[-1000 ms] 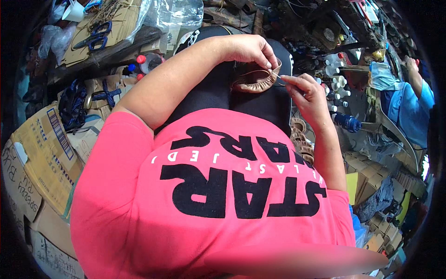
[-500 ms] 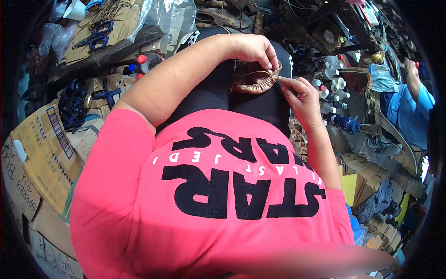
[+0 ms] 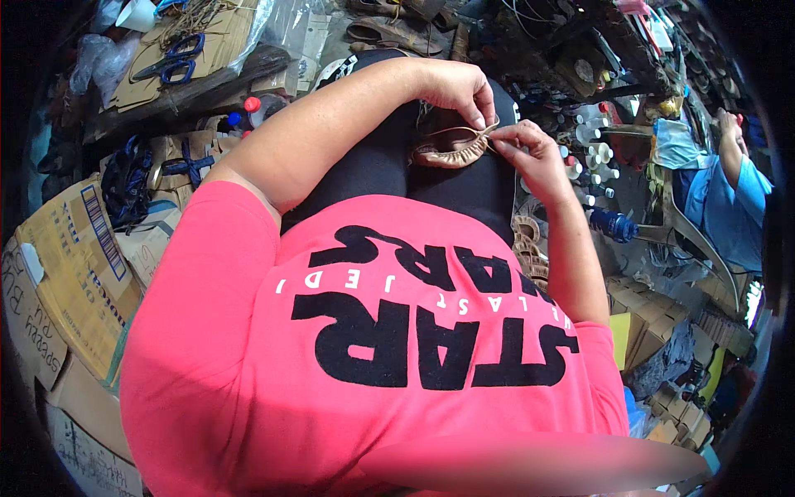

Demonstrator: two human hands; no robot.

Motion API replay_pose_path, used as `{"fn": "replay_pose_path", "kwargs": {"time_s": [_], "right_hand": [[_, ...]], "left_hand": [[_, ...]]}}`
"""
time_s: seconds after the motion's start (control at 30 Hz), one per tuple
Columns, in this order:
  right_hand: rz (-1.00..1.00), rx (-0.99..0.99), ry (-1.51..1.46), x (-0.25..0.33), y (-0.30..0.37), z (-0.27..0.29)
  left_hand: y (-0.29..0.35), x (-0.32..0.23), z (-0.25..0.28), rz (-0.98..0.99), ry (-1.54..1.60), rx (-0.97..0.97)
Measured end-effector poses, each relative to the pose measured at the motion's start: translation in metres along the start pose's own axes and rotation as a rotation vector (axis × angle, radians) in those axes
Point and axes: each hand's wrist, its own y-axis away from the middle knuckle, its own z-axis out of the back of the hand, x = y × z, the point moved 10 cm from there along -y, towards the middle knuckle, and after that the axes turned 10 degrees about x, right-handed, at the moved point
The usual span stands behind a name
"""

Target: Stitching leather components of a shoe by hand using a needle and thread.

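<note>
A tan leather moccasin upper (image 3: 454, 156) with a gathered, puckered toe seam lies on my lap, over my black trousers. My left hand (image 3: 465, 91) reaches across from the left, its thumb and fingers closed on the upper's rim at the right end. Just beside it, my right hand (image 3: 534, 155) pinches at the same corner with thumb and forefinger. A thin strip or folded edge stands up where the fingertips meet. Whether a thread or needle is between the right fingertips is too small to tell.
Dark blue-handled scissors (image 3: 175, 65) lie on cardboard pieces at the upper left. Several small capped bottles (image 3: 592, 132) stand right of my knees. A carton (image 3: 79, 277) is at the left. Another person's arm in a blue sleeve (image 3: 749, 186) shows at the far right.
My right hand has shifted slightly upward, closer to my left fingertips. The upper's right corner now looks more drawn together, and the opening shows a little narrower.
</note>
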Motion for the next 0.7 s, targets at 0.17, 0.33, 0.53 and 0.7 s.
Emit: {"fn": "replay_pose_path", "kwargs": {"time_s": [0.17, 0.33, 0.53, 0.7], "right_hand": [[0.067, -0.127, 0.187, 0.032, 0.008, 0.0], [0.071, -0.186, 0.245, 0.035, 0.023, -0.003], [0.101, -0.266, 0.596, 0.059, 0.034, -0.018], [-0.017, -0.149, 0.227, 0.019, 0.022, -0.003]], "left_hand": [[0.029, -0.012, 0.024, -0.016, -0.345, -0.408], [0.093, -0.023, 0.012, -0.108, -0.392, -0.694], [0.111, -0.027, -0.028, -0.011, -0.66, -0.796], [0.101, -0.018, -0.008, -0.135, -0.439, -0.838]]}}
